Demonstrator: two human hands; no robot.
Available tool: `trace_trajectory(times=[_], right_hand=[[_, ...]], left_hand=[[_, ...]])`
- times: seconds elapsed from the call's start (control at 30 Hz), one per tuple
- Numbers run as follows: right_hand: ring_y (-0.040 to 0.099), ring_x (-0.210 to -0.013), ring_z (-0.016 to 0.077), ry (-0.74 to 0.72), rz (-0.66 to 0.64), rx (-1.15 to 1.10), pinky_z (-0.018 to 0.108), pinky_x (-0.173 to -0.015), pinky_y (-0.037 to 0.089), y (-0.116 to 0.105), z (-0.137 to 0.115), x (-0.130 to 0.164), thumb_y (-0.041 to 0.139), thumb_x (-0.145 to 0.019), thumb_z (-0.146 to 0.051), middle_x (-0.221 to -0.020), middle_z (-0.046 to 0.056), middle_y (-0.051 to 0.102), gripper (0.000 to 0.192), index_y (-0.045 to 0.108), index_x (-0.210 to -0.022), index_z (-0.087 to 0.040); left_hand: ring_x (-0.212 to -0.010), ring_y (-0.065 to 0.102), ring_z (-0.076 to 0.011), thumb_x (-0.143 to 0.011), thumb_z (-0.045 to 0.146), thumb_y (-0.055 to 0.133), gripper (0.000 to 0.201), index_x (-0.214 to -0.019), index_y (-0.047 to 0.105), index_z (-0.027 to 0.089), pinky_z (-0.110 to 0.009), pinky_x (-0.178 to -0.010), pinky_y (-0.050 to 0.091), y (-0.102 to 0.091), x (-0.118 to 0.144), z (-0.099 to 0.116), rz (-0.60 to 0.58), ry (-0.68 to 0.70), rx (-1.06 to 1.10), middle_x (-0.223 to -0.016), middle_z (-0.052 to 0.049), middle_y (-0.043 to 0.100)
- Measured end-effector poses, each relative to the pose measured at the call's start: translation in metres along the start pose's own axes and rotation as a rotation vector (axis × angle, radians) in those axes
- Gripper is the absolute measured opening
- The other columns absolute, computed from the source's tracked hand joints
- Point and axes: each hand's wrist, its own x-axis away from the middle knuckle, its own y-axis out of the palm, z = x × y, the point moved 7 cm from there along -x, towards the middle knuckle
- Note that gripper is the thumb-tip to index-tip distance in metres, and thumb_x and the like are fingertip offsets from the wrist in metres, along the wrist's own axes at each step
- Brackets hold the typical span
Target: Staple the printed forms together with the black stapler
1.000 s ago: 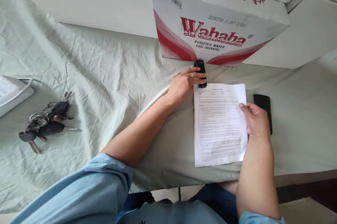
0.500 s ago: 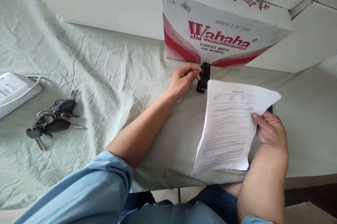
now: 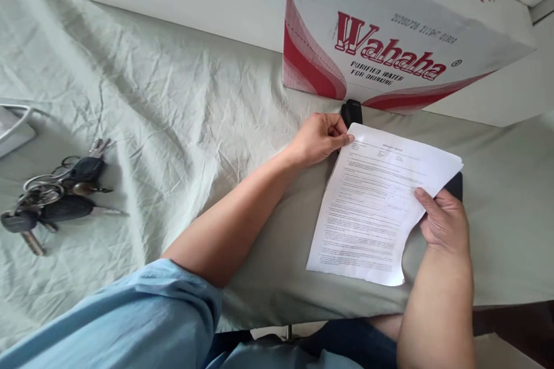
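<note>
Wrinkled pale-green cloth (image 3: 182,103) covers the table, with a Wahaha carton (image 3: 389,40) against the white wall and keys (image 3: 52,190) well apart. Left hand (image 3: 320,139) pinches the printed sheet's (image 3: 376,201) top corner beside a black stapler (image 3: 351,112); right hand (image 3: 444,220) grips its right edge. Keeping the corner flat and square suits stapling.

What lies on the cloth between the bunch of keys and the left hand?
In the head view, only bare, wrinkled green cloth lies between the bunch of keys and the left hand.

Single head-worn view, facing forward and down, close over the table (image 3: 173,103)
</note>
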Motion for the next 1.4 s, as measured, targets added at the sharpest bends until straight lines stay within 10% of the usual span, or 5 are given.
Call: trace_trajectory(times=[0.17,0.57,0.83,1.2,1.4], right_hand=[[0.089,-0.129,0.0398,-0.030,0.089,-0.067,0.066,-0.134,0.064,0.003,-0.005,0.001,0.120,-0.056,-0.055,-0.111,0.011,0.096,0.063,0.093,-0.103,-0.023],[0.088,-0.130,0.0378,-0.094,0.083,-0.064,0.064,-0.140,0.059,0.004,-0.017,0.007,0.120,-0.059,-0.053,-0.112,0.011,0.096,0.058,0.093,-0.100,-0.022],[0.089,-0.128,0.0365,-0.161,0.076,-0.061,0.069,-0.139,0.058,0.010,-0.025,0.009,0.118,-0.062,-0.061,-0.107,0.007,0.095,0.057,0.092,-0.098,-0.025],[0.084,-0.148,0.0437,0.054,-0.285,-0.011,0.061,-0.123,0.072,-0.019,-0.014,0.013,0.113,-0.067,-0.075,-0.150,0.018,0.091,0.082,0.092,-0.132,-0.029],[0.072,-0.165,0.0407,-0.145,0.045,-0.086,0.071,-0.152,0.047,0.006,-0.031,0.020,0.119,-0.057,-0.043,-0.152,0.012,0.087,0.080,0.088,-0.128,-0.024]], left_hand=[[-0.066,0.033,-0.0076,-0.094,0.024,0.100,0.060,-0.072,0.045,0.023,-0.032,-0.067,0.022,0.002,0.001,0.004,-0.019,0.003,0.006,-0.068,0.008,0.040],[-0.071,0.036,-0.0111,-0.117,0.035,0.081,0.056,-0.074,0.048,0.022,-0.036,-0.071,0.027,0.002,-0.004,0.003,-0.050,0.039,-0.121,-0.074,0.004,0.039],[-0.093,0.077,-0.0256,-0.087,0.079,0.104,0.067,-0.099,0.081,0.018,-0.036,-0.087,0.062,0.008,0.002,0.002,-0.186,0.088,-0.085,-0.089,-0.006,0.078],[-0.124,0.085,-0.0304,-0.097,0.081,0.095,0.065,-0.115,0.076,0.021,-0.044,-0.109,0.070,-0.034,-0.020,-0.012,0.333,0.250,0.323,-0.111,-0.007,0.084],[-0.133,0.080,-0.0345,-0.101,0.082,0.092,0.061,-0.111,0.074,0.024,-0.052,-0.114,0.069,-0.024,-0.023,-0.009,0.193,0.263,0.272,-0.110,-0.007,0.083]])
